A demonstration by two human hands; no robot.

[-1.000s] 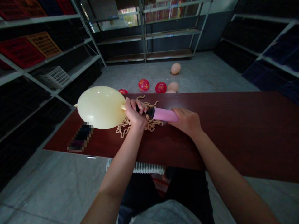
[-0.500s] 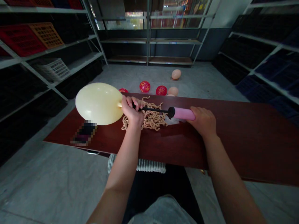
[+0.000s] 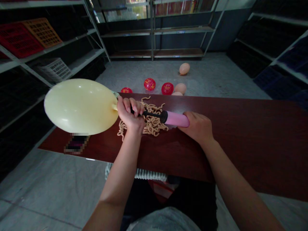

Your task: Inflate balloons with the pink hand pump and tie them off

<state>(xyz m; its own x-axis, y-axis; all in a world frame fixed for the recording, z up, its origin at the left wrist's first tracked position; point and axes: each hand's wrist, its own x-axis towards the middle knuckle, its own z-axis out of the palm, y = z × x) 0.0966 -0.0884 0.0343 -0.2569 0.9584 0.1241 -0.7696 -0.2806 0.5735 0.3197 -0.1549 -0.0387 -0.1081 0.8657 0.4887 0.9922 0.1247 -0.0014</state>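
Left hand [image 3: 131,110] clasped, balloon [image 3: 80,106] left, pump [image 3: 176,119] right

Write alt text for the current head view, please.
A person's left hand holds an inflated yellow balloon at the black end of a pump; the right hand grips the pink end. Curly tan pieces lie heaped on a table.

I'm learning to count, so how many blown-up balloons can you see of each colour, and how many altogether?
Pale yellow balloon: 1
Red balloons: 3, one partly hidden by the table
Peach balloons: 3, one mostly hidden by the table
Total in view: 7
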